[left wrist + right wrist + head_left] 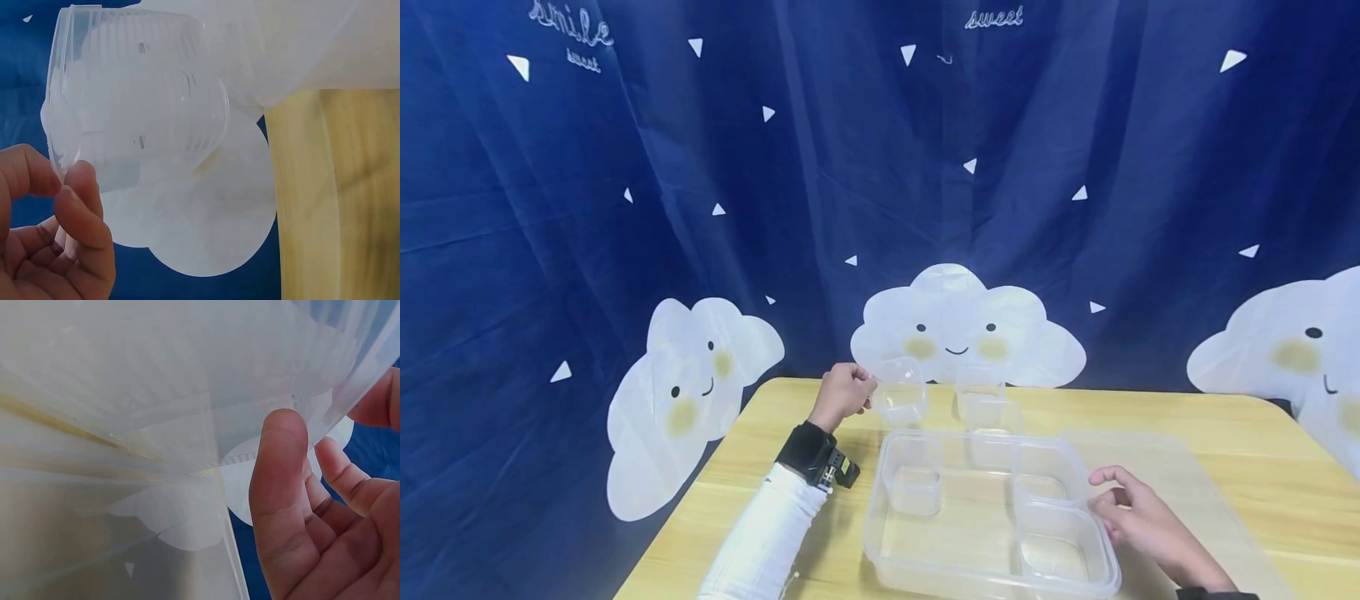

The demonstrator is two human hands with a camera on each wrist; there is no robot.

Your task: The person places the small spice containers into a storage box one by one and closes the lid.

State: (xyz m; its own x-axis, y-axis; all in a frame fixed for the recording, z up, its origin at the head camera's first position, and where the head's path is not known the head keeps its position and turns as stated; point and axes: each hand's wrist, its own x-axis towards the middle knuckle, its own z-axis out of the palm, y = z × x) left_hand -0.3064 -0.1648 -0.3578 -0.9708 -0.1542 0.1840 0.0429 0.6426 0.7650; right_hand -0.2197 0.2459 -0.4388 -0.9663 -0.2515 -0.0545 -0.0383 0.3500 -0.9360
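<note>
My left hand [844,392] pinches the rim of a small clear plastic container [901,396] near the table's back edge; the left wrist view shows this container [137,94] tipped on its side, thumb and fingertip at its rim. A large clear plastic box [947,575] stands in front, with small clear containers inside: one at the back left [917,496], two along the right side [1060,554]. My right hand [1138,521] grips the box's right edge. In the right wrist view the thumb [281,456] lies against the translucent wall and a finger reaches to the rim.
Two more small clear containers [996,417] stand behind the box on the wooden table [1247,433]. A flat translucent sheet [1172,458] lies to the right of the box. Behind the table hangs a dark blue curtain [887,167] with cloud faces.
</note>
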